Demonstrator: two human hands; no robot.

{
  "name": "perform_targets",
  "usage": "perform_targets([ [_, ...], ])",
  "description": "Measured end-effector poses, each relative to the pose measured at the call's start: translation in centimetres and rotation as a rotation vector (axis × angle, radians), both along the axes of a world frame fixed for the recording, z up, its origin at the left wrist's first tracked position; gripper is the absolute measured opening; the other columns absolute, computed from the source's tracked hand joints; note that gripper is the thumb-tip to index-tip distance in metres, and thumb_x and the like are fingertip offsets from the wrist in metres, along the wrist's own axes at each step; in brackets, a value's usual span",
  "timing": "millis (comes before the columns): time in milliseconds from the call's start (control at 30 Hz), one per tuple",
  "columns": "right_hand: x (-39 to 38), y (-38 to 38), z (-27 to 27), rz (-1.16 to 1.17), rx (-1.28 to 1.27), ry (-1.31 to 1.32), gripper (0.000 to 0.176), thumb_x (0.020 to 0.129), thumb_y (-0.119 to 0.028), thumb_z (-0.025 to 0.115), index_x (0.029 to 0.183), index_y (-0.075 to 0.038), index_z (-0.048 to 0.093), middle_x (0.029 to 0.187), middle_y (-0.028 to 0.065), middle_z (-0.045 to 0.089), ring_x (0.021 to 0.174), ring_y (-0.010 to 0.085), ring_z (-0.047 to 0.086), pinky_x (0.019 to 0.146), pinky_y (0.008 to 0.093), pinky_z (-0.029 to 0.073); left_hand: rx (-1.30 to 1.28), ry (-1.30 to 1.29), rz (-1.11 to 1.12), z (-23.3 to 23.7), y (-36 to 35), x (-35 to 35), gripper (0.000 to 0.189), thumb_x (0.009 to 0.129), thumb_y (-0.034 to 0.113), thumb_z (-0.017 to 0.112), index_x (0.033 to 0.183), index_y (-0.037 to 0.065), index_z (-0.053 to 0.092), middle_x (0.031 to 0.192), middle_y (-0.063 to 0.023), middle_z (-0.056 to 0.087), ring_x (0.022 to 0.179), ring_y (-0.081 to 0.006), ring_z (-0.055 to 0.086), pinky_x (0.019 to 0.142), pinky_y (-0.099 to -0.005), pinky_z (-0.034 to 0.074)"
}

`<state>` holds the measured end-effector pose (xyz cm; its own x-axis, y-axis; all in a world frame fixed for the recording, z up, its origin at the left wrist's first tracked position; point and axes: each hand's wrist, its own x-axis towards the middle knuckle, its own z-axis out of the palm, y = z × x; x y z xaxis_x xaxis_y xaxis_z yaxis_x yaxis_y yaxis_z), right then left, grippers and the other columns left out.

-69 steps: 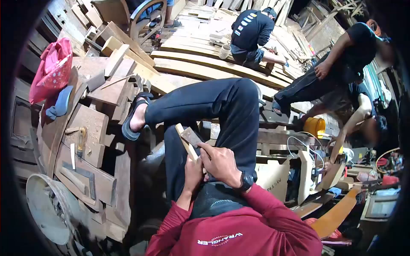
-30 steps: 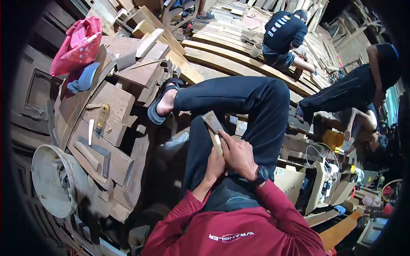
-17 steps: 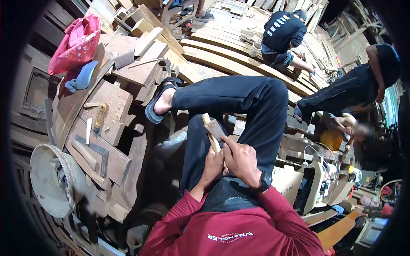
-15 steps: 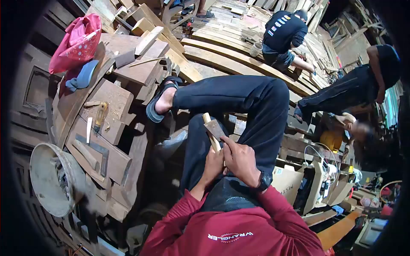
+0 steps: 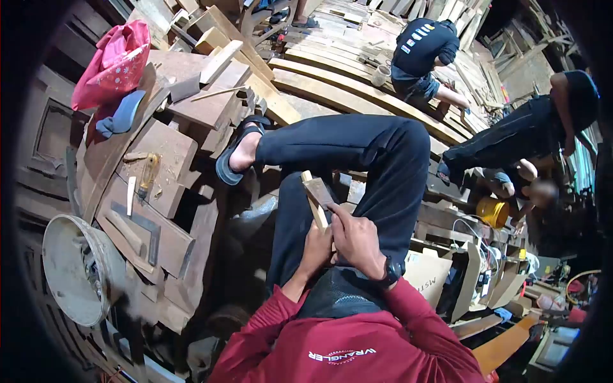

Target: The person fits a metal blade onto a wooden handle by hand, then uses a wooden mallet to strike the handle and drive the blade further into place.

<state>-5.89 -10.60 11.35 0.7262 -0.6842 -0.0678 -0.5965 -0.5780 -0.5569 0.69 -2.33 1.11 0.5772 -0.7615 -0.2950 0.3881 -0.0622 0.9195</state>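
My left hand [image 5: 313,249] is closed around the lower part of a pale wooden stick [image 5: 318,215], which points up and away from my lap. Against the stick's upper part lies a flat, grey-brown rectangular piece [image 5: 317,189], set at a slant; it looks like folded sandpaper or a flat blade. My right hand [image 5: 357,241] grips the near end of this piece, its index finger stretched along it. Both hands are close together above my thighs, and the stick's lower end is hidden in the left one.
On the wooden bench to the left lie a wooden-handled tool [image 5: 149,172], a metal square [image 5: 153,237] and a pink bag [image 5: 115,67]. A whitish bucket [image 5: 53,255] stands beside it. People work among planks at upper right, near a yellow bucket [image 5: 490,212]. Cardboard [image 5: 424,274] lies right.
The view has shifted slightly. My hands keep nearly the same hold on the stick and flat piece. At right, a person bending down has moved and the yellow bucket shows more fully.
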Motion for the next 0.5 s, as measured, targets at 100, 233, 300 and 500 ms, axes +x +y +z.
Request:
perform_targets([
  [100, 0.3, -0.4, -0.7, 0.002, 0.022, -0.044, 0.029, 0.101, -0.018, 0.055, 0.126, -0.009, 0.066, 0.074, 0.0226, 0.069, 0.07, 0.0397, 0.07, 0.064, 0.0505, 0.055, 0.087, 0.164, -0.062, 0.9, 0.4, 0.6, 0.03, 0.105, 0.023, 0.052, 0.119, -0.004, 0.052, 0.075, -0.0105, 0.065, 0.051, -0.0186, 0.063, 0.043, -0.032, 0.046],
  [233, 0.2, -0.6, 0.8, 0.014, 0.062, -0.037, 0.029, 0.1, -0.017, 0.054, 0.127, -0.009, 0.065, 0.075, 0.0225, 0.069, 0.07, 0.0398, 0.071, 0.065, 0.0501, 0.056, 0.036, 0.169, -0.087, 0.0, 0.2, 0.6, 0.029, 0.105, 0.02, 0.052, 0.121, -0.004, 0.05, 0.079, -0.0122, 0.066, 0.046, -0.0183, 0.062, 0.036, -0.0307, 0.045],
  [300, -0.3, -0.3, 1.0, 0.034, 0.054, 0.011, 0.03, 0.101, -0.017, 0.054, 0.127, -0.008, 0.064, 0.075, 0.0237, 0.069, 0.07, 0.0414, 0.07, 0.065, 0.0517, 0.056, 0.085, 0.152, -0.083, -0.5, 0.3, 0.5, 0.029, 0.105, 0.02, 0.053, 0.122, -0.004, 0.05, 0.082, -0.0123, 0.067, 0.05, -0.0173, 0.064, 0.039, -0.0305, 0.047],
  [500, 0.7, -0.3, -0.9, 0.062, -0.007, -0.009, 0.031, 0.1, -0.018, 0.054, 0.127, -0.008, 0.065, 0.074, 0.0231, 0.069, 0.068, 0.0417, 0.07, 0.064, 0.0521, 0.056, -0.051, -0.083, -0.068, -0.5, 0.1, 0.2, 0.035, 0.106, 0.023, 0.054, 0.13, -0.001, 0.048, 0.084, -0.0106, 0.067, 0.064, -0.0128, 0.066, 0.047, -0.0289, 0.049],
])
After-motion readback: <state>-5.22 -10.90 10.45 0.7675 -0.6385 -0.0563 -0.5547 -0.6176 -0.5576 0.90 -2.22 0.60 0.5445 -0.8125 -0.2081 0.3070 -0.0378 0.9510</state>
